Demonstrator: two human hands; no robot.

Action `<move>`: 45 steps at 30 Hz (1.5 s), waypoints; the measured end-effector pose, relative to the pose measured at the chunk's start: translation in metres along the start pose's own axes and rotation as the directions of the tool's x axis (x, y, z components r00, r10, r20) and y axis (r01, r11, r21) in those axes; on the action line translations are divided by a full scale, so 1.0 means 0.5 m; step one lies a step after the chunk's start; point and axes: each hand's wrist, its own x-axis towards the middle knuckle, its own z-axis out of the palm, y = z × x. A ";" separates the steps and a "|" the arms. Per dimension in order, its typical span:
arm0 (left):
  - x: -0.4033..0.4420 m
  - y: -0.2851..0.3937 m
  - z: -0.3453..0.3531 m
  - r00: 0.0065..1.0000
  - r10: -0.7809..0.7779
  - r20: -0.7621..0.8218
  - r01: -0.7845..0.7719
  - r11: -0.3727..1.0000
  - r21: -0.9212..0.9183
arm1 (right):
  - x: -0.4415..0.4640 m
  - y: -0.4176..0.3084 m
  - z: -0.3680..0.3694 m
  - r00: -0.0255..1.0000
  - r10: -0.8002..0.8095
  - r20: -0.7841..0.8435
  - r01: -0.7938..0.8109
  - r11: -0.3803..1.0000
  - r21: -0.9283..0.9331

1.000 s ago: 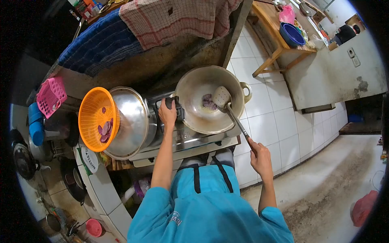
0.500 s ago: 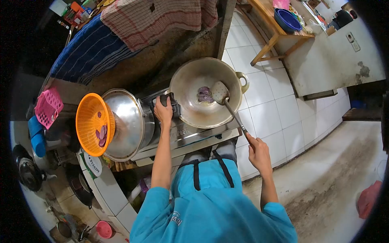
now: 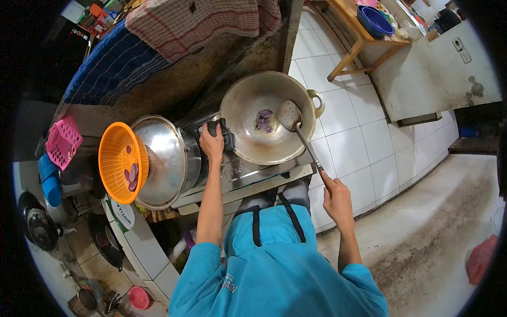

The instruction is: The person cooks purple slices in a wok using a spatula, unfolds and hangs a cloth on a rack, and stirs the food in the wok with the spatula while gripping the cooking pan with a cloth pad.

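A large metal wok (image 3: 248, 132) sits on the stove (image 3: 237, 174), with purple slices (image 3: 264, 121) in its bottom. My right hand (image 3: 338, 201) is closed round the handle of a perforated spatula (image 3: 289, 114), whose head rests inside the wok, right of the slices. At the wok's left side, my left hand (image 3: 212, 141) grips a dark cloth or holder (image 3: 228, 138); what lies beneath it is hidden. Left of that hand, an orange basket (image 3: 108, 164) with several purple slices (image 3: 131, 174) stands on a lidded steel pot (image 3: 166, 158).
Towels (image 3: 195, 26) hang over the partition behind the stove. A wooden table (image 3: 346, 21) with a blue basin (image 3: 375, 21) stands at the upper right. At the left are a pink basket (image 3: 64, 142) and dark pans (image 3: 39, 227). A red bag (image 3: 481, 259) lies at the lower right.
The view has shifted, so the wok appears slightly higher and further left. The purple slices look more spread out than half a second ago. Both hands keep their holds.
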 end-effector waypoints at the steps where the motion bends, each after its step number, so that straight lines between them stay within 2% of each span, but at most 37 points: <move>1: 0.000 0.007 -0.004 1.000 -0.021 0.016 0.021 1.000 0.003 | -0.001 0.000 -0.001 1.000 -0.004 0.010 0.004 1.000 0.012; 3: -0.001 0.020 -0.014 0.997 -0.065 0.045 0.064 0.998 0.011 | -0.002 0.001 -0.001 0.999 -0.015 0.029 0.014 0.999 0.035; 9: 0.000 0.001 -0.003 1.000 -0.006 0.024 0.005 1.000 0.030 | -0.009 -0.004 0.001 1.000 -0.004 0.023 0.005 0.999 -0.042; 12: 0.000 0.000 -0.002 1.000 0.017 0.007 -0.017 1.000 0.006 | -0.011 0.002 0.010 0.999 -0.038 0.018 0.038 0.999 0.036; 18: -0.002 -0.003 0.000 1.000 0.030 -0.005 -0.030 1.000 0.008 | -0.016 -0.007 0.001 0.999 0.039 0.036 -0.036 0.997 -0.075; 21: -0.002 0.013 -0.011 0.999 0.033 0.008 -0.033 0.999 0.013 | -0.009 -0.006 0.008 0.999 0.008 0.051 -0.005 0.998 -0.061; 24: -0.001 0.003 -0.004 0.999 0.037 0.001 -0.037 0.999 0.011 | -0.003 -0.015 0.015 1.000 -0.015 0.019 0.014 0.999 0.035; 27: 0.000 0.011 -0.010 1.000 0.003 0.029 -0.003 1.000 0.029 | 0.002 -0.014 0.025 0.998 -0.001 0.068 -0.006 0.994 0.107; 30: -0.003 0.022 -0.016 1.000 0.001 0.021 -0.003 0.997 0.072 | 0.002 0.001 0.051 1.000 -0.006 0.023 -0.001 0.965 0.263; 33: -0.002 0.021 -0.016 1.000 0.029 0.012 -0.029 0.999 0.046 | 0.001 0.005 0.065 1.000 -0.005 0.000 0.004 0.943 0.334; 36: -0.001 0.022 -0.016 1.000 0.022 0.016 -0.022 0.998 0.054 | 0.000 -0.005 0.051 0.993 0.073 0.090 -0.098 0.941 0.323; 39: 0.000 0.023 -0.018 0.999 0.031 0.021 -0.032 0.998 0.058 | -0.010 -0.007 0.050 1.000 0.020 -0.014 -0.014 0.939 0.343; 45: 0.003 0.021 -0.017 0.999 0.039 0.028 -0.041 0.996 0.074 | -0.027 -0.022 0.027 0.999 -0.044 -0.031 0.050 0.970 0.237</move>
